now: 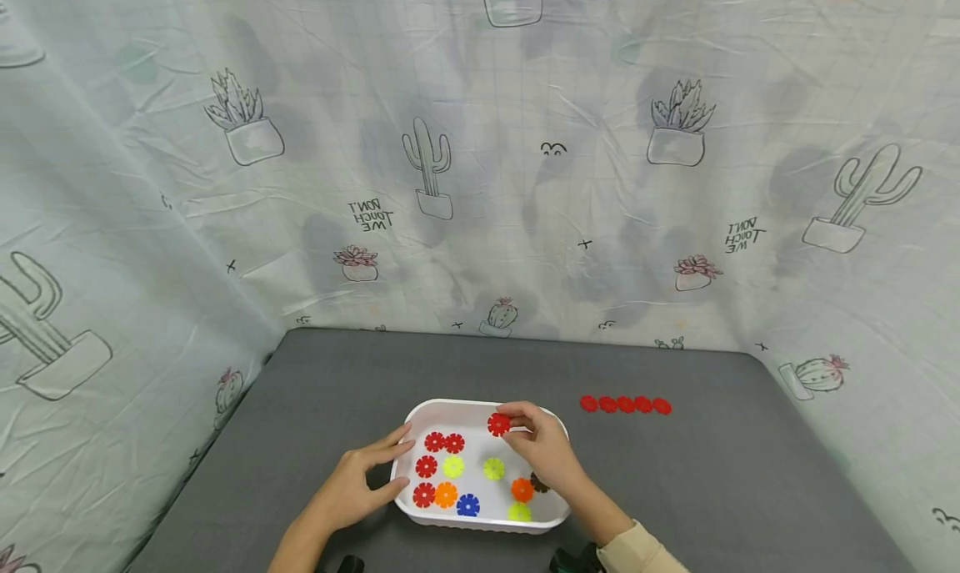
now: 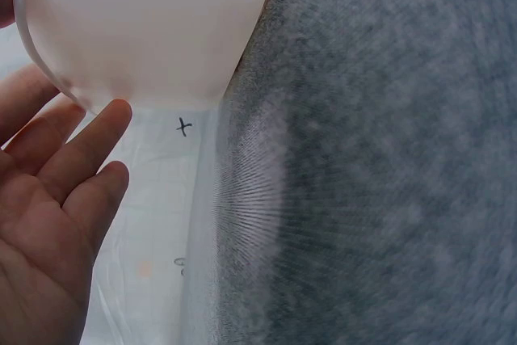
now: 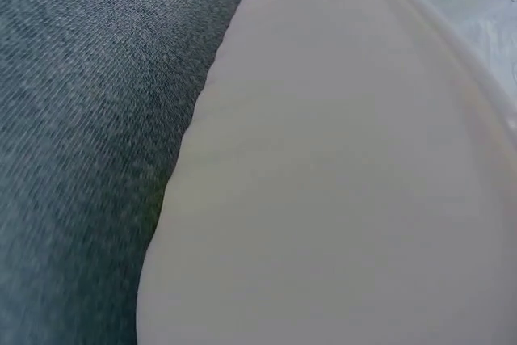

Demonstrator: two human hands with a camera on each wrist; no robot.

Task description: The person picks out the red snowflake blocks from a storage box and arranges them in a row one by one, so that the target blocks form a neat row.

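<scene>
The right hand (image 1: 543,448) pinches a red flower disc (image 1: 498,424) between thumb and fingertips, holding it above the far end of the white tray (image 1: 480,521), while the left hand (image 1: 360,481) lies open with straight fingers against the tray's left wall. Red, yellow-green, orange and blue discs lie scattered inside the tray. A row of five red discs (image 1: 625,404) sits apart on the grey surface (image 1: 300,423), to the tray's right.

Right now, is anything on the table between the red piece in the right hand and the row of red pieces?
Nothing visible. The right hand pinches the red piece over the tray. Between it and the row lie only the tray's far right rim and bare grey table.
</scene>
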